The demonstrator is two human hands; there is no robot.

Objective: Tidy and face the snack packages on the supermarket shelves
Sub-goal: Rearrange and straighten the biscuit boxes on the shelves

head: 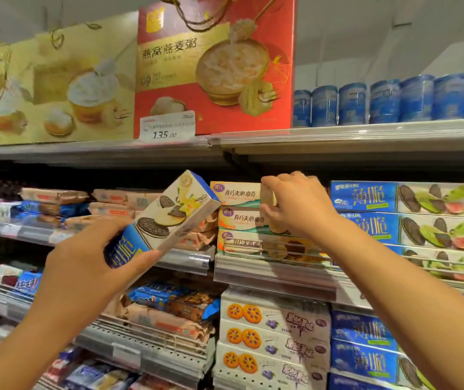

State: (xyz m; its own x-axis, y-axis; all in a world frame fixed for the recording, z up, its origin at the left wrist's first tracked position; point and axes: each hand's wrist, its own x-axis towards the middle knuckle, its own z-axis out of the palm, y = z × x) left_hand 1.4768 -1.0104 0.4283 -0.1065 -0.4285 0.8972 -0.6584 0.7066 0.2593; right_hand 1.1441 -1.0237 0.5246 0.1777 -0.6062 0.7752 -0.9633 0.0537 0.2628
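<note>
Three tall gift boxes with cord handles, two pale gold and one red cardboard gift box, stand along the top shelf, beside a row of blue cylindrical tins toward its right end. Below, on the middle shelf, long blue-and-green biscuit boxes lie stacked at the right end, and a stack of three cream-and-orange sandwich-cookie boxes sits just left of them behind the clear front rail. Held out in front of that shelf, tilted with its far end up, is the slim blue-and-white cardboard cookie box; the left hand grips its lower blue end, thumb along the lower face, fingers curled over the upper edge. The right hand reaches to the top of the cookie stack, fingers bent and pinching the right end of the uppermost box. Such a carton is probably light and stiff but crushable, with brittle biscuits inside, so it likely handles best held across its narrow sides near the middle, without squeezing.
</note>
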